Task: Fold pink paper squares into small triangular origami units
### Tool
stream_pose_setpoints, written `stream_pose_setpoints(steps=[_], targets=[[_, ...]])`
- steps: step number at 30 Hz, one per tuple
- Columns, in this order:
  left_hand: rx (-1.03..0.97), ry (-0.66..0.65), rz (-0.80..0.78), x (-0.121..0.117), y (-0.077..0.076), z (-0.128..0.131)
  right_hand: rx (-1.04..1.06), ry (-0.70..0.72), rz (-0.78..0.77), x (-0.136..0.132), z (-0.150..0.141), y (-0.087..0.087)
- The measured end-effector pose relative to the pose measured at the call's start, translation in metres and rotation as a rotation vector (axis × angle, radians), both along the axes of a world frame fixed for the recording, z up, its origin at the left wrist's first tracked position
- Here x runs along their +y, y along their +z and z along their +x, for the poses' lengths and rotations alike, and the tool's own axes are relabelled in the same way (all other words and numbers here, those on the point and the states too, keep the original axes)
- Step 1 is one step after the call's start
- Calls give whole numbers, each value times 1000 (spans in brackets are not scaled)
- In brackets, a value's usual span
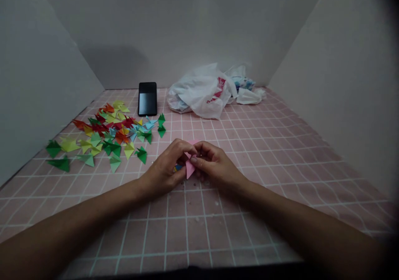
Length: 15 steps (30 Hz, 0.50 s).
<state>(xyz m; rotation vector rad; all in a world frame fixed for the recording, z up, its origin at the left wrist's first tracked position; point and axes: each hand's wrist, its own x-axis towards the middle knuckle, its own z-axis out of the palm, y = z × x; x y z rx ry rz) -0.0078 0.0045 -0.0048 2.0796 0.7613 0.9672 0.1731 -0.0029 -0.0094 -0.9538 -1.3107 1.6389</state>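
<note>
Dozens of folded paper pieces [111,148] lie left of the pink folded paper [190,168]; just left of it, the left hand [166,165] seems to grip its edge, probably best held steady, with light pressure so small creases stay crisp. The pink folded paper sits between both hands, the right hand [218,163] pinching its right side.

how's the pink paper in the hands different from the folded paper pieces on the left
The pink paper is held up between the left hand and right hand; the folded paper pieces lie on the tablecloth. The pink paper is one colour, while the pieces mix green, yellow, red, orange and blue. Both show pointed corners.
</note>
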Motion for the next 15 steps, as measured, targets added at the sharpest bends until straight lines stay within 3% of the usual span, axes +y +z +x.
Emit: stream_pose_setpoints(steps=[3, 9, 12, 15], targets=[[-50, 40, -66, 2, 2, 0, -6, 13, -35, 1, 1, 0], [-292, 152, -371, 7, 2, -1, 5, 12, -104, 0, 0, 0], [-358, 144, -391, 6, 2, -1, 17, 23, -107, -2, -1, 0], [-395, 220, -341, 3, 1, 0, 83, -58, -86, -3, -3, 0]])
